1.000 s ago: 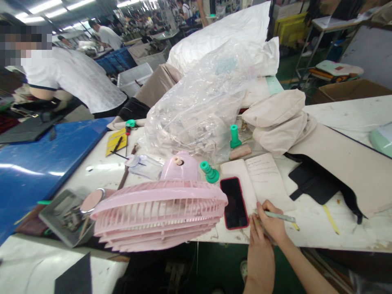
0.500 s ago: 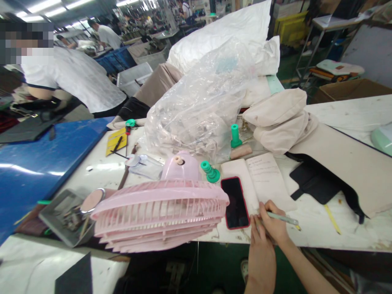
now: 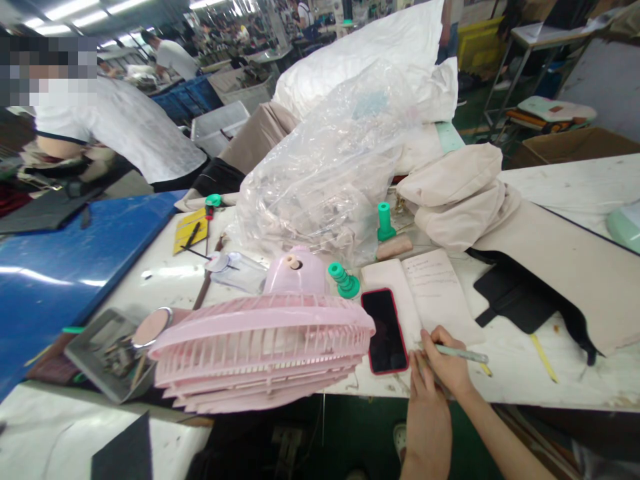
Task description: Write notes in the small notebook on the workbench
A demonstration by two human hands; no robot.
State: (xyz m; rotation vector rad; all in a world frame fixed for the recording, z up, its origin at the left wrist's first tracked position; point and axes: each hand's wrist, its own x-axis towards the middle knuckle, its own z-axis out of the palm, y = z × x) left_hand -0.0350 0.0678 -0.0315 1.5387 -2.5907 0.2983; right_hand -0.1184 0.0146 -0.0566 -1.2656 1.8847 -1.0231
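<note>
An open notebook lies on the white table with handwriting on its right page. My right hand is closed around a grey-green pen, low on the notebook by its bottom edge; the pen's tip is hidden by my fingers. Beside it, my left hand rests at the notebook's lower edge, fingers stretched forward and holding nothing I can see. Just left of the notebook is a black-screened phone with a red edge.
A pink fan fills the table's front left. Green thread spools stand behind the phone. Clear plastic bags are heaped at the back. Beige fabric and a black piece lie to the right. A co-worker bends at far left.
My right hand and the pen have shifted very slightly at the notebook's lower edge. A person's legs now show behind the white sack. The left hand stays in place.
</note>
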